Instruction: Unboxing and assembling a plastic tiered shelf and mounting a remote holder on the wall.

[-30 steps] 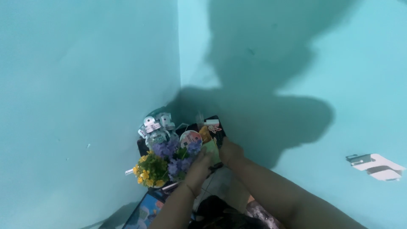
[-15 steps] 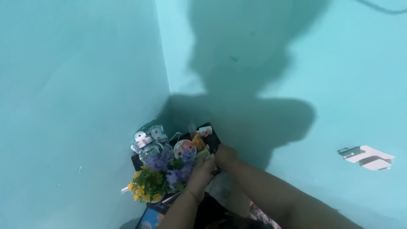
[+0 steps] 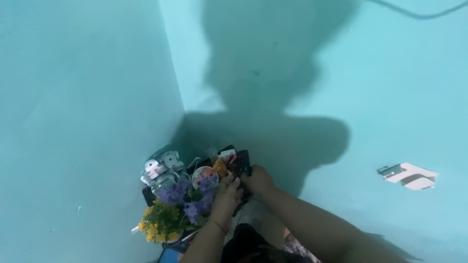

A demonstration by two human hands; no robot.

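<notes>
Both hands close together at the back corner of a small dark bench [image 3: 147, 194], almost touching one another. Right hand [image 3: 258, 180] wrapped around the lower end of a black remote control [image 3: 242, 163], fingers closed on it; upper end of the remote pointing up toward the wall. Left hand [image 3: 225, 195] just beside it, fingers curled and meeting the same remote near its lower end; whether gripping it or only touching, cannot tell. Both bare forearms coming up from the bottom edge of the view.

Just left of the remote, something small and orange [image 3: 221, 168], and a round tin with a pink and white lid [image 3: 203, 174]. Further left, a bunch of purple flowers [image 3: 187, 199], partly covered by the left hand. Lower left of these, a bunch of yellow flowers with green leaves [image 3: 158, 226]. Behind the flowers, a clear jar [image 3: 160, 171] with several white and grey pieces on top; kind of pieces too small to tell.

All around, turquoise walls meeting in a corner [image 3: 170, 73]. On the right wall, a large dark shadow of the person [image 3: 273, 97], and well apart to the right, a white bracket [image 3: 408, 175] fixed on the wall. Near the top right edge, a dark cable [image 3: 414, 13].
</notes>
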